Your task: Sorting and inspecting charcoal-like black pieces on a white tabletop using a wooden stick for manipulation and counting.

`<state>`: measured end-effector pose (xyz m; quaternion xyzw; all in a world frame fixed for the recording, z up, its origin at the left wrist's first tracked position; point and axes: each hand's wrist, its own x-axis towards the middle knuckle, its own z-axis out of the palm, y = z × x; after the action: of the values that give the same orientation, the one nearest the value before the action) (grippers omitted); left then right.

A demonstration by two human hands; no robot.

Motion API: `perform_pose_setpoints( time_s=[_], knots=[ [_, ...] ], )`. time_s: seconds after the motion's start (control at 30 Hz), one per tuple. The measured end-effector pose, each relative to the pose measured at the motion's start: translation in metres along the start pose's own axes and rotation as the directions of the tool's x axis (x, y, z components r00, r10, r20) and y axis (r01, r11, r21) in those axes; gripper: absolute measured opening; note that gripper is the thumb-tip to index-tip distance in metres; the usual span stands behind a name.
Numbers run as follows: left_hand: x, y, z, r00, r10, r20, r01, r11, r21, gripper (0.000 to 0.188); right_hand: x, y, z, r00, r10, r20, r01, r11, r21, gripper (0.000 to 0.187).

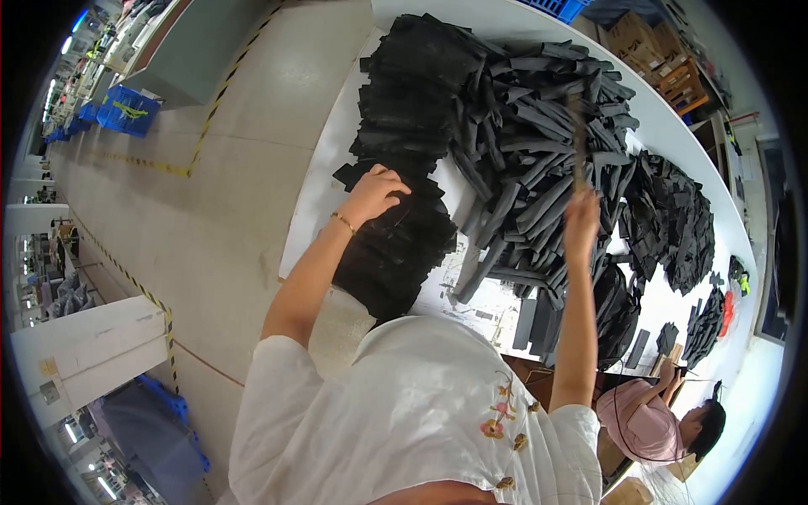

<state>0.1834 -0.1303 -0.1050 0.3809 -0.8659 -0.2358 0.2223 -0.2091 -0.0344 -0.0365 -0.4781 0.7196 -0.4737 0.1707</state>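
Dark flat strips of black material (412, 101) lie overlapped in a long row on the white table. My left hand (374, 195) rests over the left edge of this row, its fingers bent and the thumb apart, with nothing visibly held. Raised over the heap of dark grey folded strips (539, 143), my right hand (582, 215) is closed round a long, thin brown stick-like tool (579, 143). Motion blurs the tool, and its far end is not clear. The strips in this heap lie loosely crossed in many directions.
More black pieces (673, 219) are piled on the white table (320, 194) to the right. Near the lower right, a person in pink (644, 417) works at the same table. A blue crate (128, 111) stands across the floor at the left; cardboard boxes (635, 42) are beyond the table.
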Motion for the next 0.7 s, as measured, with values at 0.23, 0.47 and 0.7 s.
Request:
perform_pose_setpoints(
  time_s=[0.23,0.47,0.7],
  knots=[
    [0.012,-0.02,0.001,0.921,-0.055,0.385,0.042,0.998,0.043,0.009,-0.096,-0.023,-0.119,0.867,0.381,0.32,-0.456,0.867,0.202,0.026],
    [0.042,0.024,-0.014,0.97,0.0,0.245,0.049,0.98,-0.195,0.012,-0.095,-0.079,-0.116,0.821,0.376,0.429,-0.267,0.918,-0.294,0.021],
    [0.049,0.049,-0.016,0.977,0.074,0.198,-0.013,0.957,-0.291,0.011,-0.121,-0.041,-0.051,0.834,0.144,0.532,-0.03,0.976,-0.218,0.016]
  ],
)
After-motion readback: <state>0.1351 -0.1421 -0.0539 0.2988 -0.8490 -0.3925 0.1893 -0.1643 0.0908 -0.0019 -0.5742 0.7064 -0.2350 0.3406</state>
